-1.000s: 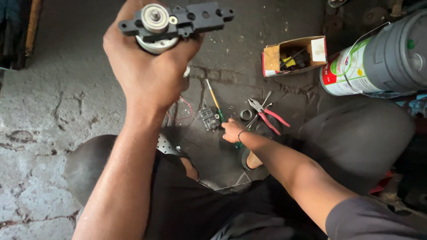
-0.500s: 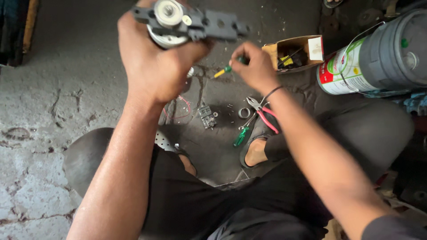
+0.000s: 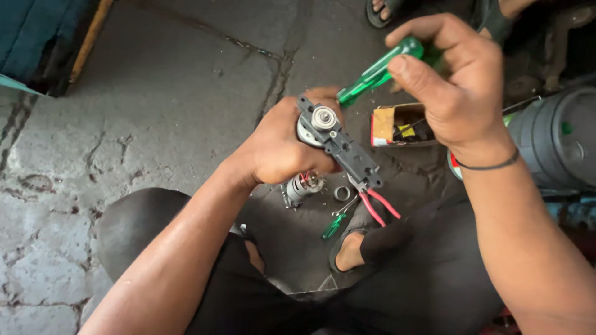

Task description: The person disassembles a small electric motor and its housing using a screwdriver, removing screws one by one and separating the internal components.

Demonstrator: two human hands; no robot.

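At frame centre, the left hand [image 3: 279, 149] clutches a small motor [image 3: 332, 139] by its body. The right hand [image 3: 459, 87], upper right, grips a green screwdriver [image 3: 375, 71] aimed at it. The tip could slip off and jab the fingers, since the motor hangs unsupported.

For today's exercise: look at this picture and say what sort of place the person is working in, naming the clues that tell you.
Probably an informal repair workshop, with the work done seated on the ground. Clues: the cracked concrete floor, loose tools lying on it such as red-handled pliers, and a small motor assembly held in the left hand.
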